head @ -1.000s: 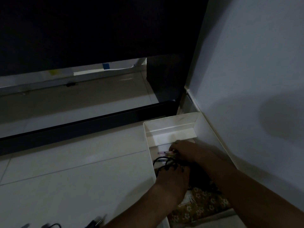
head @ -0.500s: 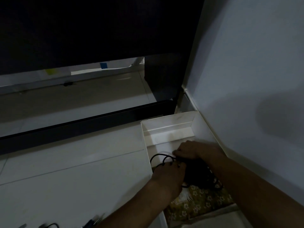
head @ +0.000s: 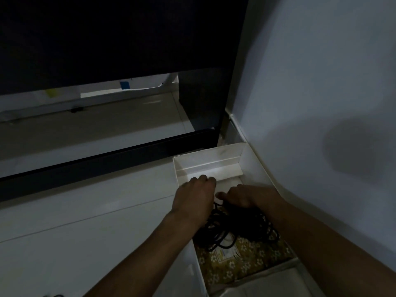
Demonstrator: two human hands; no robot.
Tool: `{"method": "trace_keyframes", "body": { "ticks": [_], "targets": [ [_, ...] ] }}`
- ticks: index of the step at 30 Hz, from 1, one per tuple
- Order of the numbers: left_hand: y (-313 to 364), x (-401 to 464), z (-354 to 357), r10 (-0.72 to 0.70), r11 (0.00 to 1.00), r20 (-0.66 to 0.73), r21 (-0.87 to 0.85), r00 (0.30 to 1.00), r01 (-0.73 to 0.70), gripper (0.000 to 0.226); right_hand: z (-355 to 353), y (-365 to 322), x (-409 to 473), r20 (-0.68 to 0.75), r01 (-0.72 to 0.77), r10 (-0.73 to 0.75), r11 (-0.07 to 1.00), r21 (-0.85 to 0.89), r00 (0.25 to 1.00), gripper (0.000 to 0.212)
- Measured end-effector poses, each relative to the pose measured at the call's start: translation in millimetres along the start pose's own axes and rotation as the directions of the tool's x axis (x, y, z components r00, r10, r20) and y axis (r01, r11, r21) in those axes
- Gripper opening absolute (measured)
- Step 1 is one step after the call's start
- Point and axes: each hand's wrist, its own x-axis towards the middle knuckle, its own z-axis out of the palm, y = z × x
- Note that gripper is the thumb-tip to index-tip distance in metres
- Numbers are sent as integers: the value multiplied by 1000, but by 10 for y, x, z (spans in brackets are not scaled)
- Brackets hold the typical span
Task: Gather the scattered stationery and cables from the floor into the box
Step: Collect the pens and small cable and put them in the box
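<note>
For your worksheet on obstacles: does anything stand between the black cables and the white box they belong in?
Nothing visible does. The black cables already lie inside the white box, on a flowered cloth, with the left hand and right hand over them.

Box [head: 252, 162]: white card, matt, smooth.
Cables [head: 231, 230]: black, rubbery sheath, slight sheen.
Floor [head: 85, 211]: pale tiles, glossy.
Floral sheet [head: 246, 260]: patterned paper or cloth, unclear.
</note>
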Motion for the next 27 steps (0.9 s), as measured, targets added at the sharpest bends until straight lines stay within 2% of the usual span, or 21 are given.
{"method": "trace_keyframes", "body": {
  "ticks": [5,8,10,13,14,16,20,27],
  "targets": [
    [-82,-31,54,36,990,15,135,999,-37,26,-16,16,-75,-29,37,-34,996,83,999,68],
    [-38,-84,132,60,991,73,111,996,-68,30,6,43,-137,-10,69,-69,996,64,998,58],
    [33,-99,206,54,997,196,44,979,-64,50,36,58,-164,-17,65,-64,992,111,998,42],
    [138,-78,291,73,995,445,30,892,-96,95,47,70,-196,-41,-1,13,958,288,999,36],
    [163,-75,314,69,992,497,54,865,-110,105,46,73,-200,-42,17,-6,963,268,999,38],
    [198,-75,371,48,990,533,89,845,-112,112,-3,67,-222,3,63,-64,984,169,998,50],
    [301,-86,441,3,994,520,90,854,-58,96,-123,29,-251,37,5,-20,932,363,999,70],
    [262,-1,38,55,977,397,166,916,-131,47,-247,-23,-332,63,-71,42,810,582,997,78]
  ]
}}
